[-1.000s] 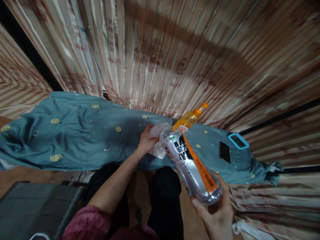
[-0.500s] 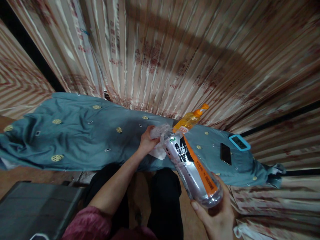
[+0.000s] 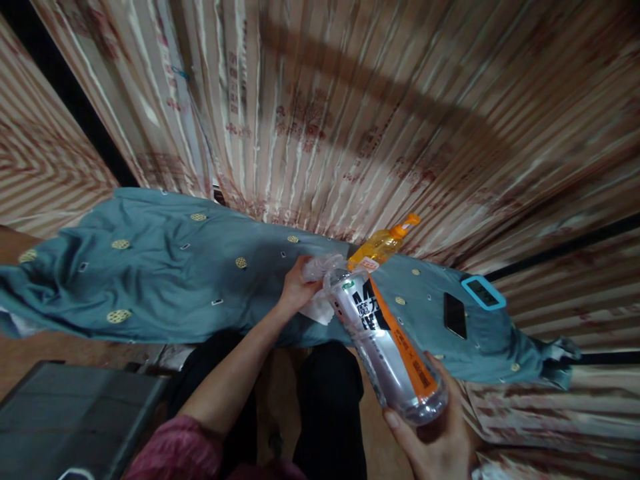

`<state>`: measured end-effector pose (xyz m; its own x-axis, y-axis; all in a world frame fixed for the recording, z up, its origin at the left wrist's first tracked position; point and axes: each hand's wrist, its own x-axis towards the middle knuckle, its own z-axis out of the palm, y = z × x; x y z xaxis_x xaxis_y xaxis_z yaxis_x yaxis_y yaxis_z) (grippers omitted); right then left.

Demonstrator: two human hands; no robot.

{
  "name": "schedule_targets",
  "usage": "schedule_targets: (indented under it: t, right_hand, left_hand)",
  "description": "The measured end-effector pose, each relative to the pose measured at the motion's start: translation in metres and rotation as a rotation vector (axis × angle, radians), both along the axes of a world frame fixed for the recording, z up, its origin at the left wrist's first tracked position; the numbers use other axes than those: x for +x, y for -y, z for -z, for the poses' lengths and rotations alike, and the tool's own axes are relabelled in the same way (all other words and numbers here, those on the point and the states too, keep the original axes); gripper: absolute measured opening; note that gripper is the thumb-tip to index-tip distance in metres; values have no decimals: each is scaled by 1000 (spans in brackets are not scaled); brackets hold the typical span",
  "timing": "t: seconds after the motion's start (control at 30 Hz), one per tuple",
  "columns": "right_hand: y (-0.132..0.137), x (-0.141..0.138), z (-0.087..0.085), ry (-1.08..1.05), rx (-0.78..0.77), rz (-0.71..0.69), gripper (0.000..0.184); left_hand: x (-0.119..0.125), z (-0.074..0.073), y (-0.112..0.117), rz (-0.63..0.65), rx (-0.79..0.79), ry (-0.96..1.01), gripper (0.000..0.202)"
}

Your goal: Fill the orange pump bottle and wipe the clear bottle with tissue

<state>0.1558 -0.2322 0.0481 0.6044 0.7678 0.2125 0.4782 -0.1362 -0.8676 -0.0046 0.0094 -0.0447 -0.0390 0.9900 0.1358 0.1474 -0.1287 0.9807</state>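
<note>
While left hand (image 3: 296,288) and right hand (image 3: 443,433) grip one bottle (image 3: 383,340), one dispenser (image 3: 376,249) stands beyond, one phone (image 3: 455,315) and one clock (image 3: 483,293) rightward.

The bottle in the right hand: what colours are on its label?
Its label is mainly silver-grey with an orange band and black lettering, clearest in the head view.

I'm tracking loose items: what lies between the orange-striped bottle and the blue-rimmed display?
A dark phone, on the green cloth; the head view shows it.
</note>
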Motion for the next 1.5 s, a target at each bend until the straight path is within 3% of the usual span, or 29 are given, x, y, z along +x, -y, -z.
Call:
schedule_targets:
  t: [0.53,0.77,1.1,1.5]
  right_hand:
    - [1,5,4,17,36,-16,105]
    - [3,5,13,-152,33,8,101]
    - [8,18,26,-74,18,-40,98]
    - [5,16,20,-92,16,-48,104]
  left_hand:
    - [-3,-6,2,10,-12,-28,53]
    - [-4,-2,1,34,2,-19,53]
    - [-5,-3,2,26,1,-18,53]
    - [-4,-3,2,28,3,-18,52]
